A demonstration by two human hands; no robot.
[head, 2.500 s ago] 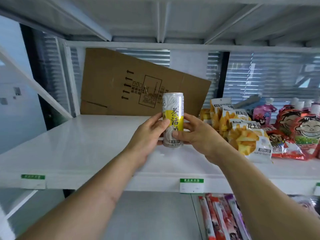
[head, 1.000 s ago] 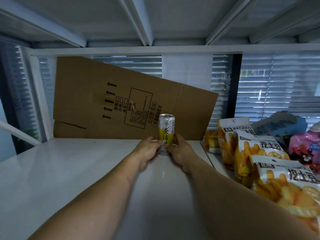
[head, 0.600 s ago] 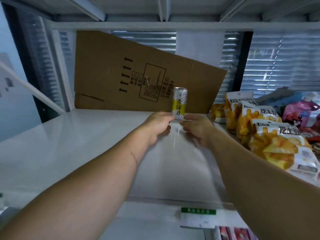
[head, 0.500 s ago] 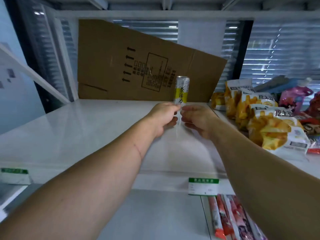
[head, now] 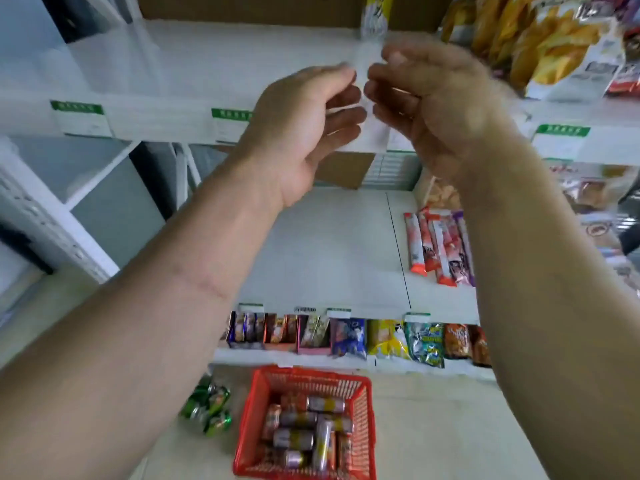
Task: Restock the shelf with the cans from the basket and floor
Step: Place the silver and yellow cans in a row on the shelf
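Observation:
A slim white-and-yellow can (head: 374,16) stands at the back of the white upper shelf (head: 207,60), against a cardboard sheet. My left hand (head: 304,126) and my right hand (head: 429,98) hang in front of the shelf edge, fingers loosely curled, holding nothing, well short of the can. On the floor below sits a red basket (head: 363,393) with several cans (head: 304,431) lying in it. A few green cans (head: 207,407) lie on the floor to its left.
Yellow snack bags (head: 540,39) fill the upper shelf's right side. The middle shelf (head: 329,244) carries stick packs (head: 436,247) at its right. The lowest shelf holds small boxes and snack packets (head: 349,336). Green price tags line the shelf edges.
Both hands let go of the can, which stays standing at the shelf's back, and drew back toward me. The view has tipped down to the basket and floor.

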